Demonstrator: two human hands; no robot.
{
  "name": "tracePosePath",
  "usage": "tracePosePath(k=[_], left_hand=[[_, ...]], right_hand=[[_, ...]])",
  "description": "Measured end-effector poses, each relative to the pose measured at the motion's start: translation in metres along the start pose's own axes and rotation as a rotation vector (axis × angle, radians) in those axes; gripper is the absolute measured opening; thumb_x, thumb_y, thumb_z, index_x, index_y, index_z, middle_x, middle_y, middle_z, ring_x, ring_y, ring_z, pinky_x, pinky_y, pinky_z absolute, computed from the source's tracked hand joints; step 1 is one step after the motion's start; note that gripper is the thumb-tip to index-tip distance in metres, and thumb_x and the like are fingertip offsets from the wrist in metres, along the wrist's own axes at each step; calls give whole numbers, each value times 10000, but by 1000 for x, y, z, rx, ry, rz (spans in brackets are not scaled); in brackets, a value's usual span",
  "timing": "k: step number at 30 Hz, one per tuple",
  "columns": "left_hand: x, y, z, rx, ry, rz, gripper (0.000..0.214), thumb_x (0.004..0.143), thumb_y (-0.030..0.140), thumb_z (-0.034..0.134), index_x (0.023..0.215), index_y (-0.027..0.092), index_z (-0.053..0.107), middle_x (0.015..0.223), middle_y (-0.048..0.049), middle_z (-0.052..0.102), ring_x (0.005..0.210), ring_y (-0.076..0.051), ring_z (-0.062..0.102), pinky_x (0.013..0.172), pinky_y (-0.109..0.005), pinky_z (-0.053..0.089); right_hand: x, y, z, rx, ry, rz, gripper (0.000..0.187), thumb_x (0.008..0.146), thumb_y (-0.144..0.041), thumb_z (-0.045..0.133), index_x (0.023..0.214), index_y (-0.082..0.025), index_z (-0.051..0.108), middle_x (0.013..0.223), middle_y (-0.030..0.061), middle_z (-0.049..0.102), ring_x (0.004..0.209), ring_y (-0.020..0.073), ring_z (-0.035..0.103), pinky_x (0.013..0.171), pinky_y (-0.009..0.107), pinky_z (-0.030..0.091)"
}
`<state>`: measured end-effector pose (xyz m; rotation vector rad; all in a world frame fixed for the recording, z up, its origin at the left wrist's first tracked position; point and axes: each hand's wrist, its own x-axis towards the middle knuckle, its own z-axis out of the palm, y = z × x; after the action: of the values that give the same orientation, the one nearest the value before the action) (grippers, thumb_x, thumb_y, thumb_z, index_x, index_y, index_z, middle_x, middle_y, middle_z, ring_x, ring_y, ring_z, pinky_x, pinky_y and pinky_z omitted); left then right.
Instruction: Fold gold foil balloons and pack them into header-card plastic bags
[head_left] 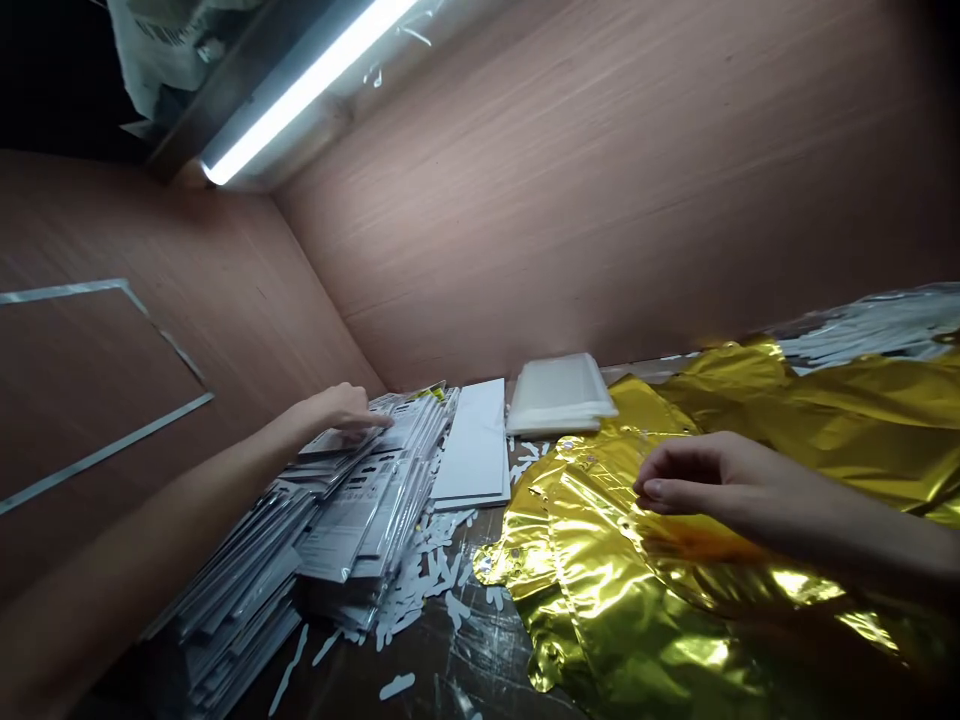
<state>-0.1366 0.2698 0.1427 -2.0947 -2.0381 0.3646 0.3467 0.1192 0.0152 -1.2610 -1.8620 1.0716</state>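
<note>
**Counter with foil and card stock, two hands on it**

Walls [600, 200]: brown wood-grain panels closed in the counter [457, 665] at the back and left. A lit tube lamp [300, 95] hung overhead.

Gold foil [637, 610]: a crumpled, shiny heap that covered the right half of the counter. Its long axis ran from the near middle away to the far right. Silver foil [870, 325] lay behind it against the wall.

Right hand [697, 482]: it came in from the right and rested on top of the gold foil near the foil's left end. The grip was loosely curled, fingertips down on the sheet. Whether it pinched a fold could not be told. This hand was far the nearer to the foil.

Printed cards [352, 515]: slanted, overlapping stacks on the left, with their long sides running from the near left to the far middle.

Left hand [341, 408]: it was stretched forward to the far end of the stacks. The grip was spread, with the fingers laid flat on the top card and pointing right. It lay well apart from the foil.

White sheets [476, 445]: a neat pile between the cards and the foil, touched by neither hand.

Clear bags [559, 395]: a small stack at the back wall, just beyond the foil's edge.

Paper strips [427, 580]: white offcuts scattered on the counter beside the cards.
</note>
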Motion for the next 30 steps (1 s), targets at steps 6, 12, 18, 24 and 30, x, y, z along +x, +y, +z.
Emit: tracePosePath(k=[6,12,18,24,30], left_hand=[[35,-11,16,20,-134,176,527,904,555,681,1256,163,661,1258,-122,684,1156,-300,639,1002,-484,491],[32,-37,33,-29,-182,262,385,974,409,653,1264,157,633,1279,-102,647,1136,-281,641,985,-510,526],[17,-55,40,-122,-178,294,662,829,644,660,1327,208,657,1392,-107,641,1278,-335,573,1097,-416,408],[7,-59,43,-200,-162,265,682,788,774,549,1105,202,742,1136,-77,747,1097,-323,655,930,-337,468],[-1,-50,42,-195,-140,258,691,649,766,700,1079,226,733,1136,-75,732,1091,-329,637,913,-334,449]], right_hand=[[4,1,4,30,-65,31,308,860,-485,669,853,-184,730,865,76,740,832,257,656,721,337,477],[14,-23,21,17,-111,-81,208,865,-382,651,857,-183,713,820,46,708,764,211,621,650,303,447],[16,-44,34,-70,-148,-131,166,861,-319,625,832,-185,717,766,28,675,706,187,577,594,292,401],[10,-45,40,-105,-157,-117,172,859,-315,605,815,-186,709,746,25,662,692,186,564,581,290,382],[5,-37,40,-110,-165,-85,167,855,-326,610,812,-194,702,769,30,679,710,201,586,607,299,407]])
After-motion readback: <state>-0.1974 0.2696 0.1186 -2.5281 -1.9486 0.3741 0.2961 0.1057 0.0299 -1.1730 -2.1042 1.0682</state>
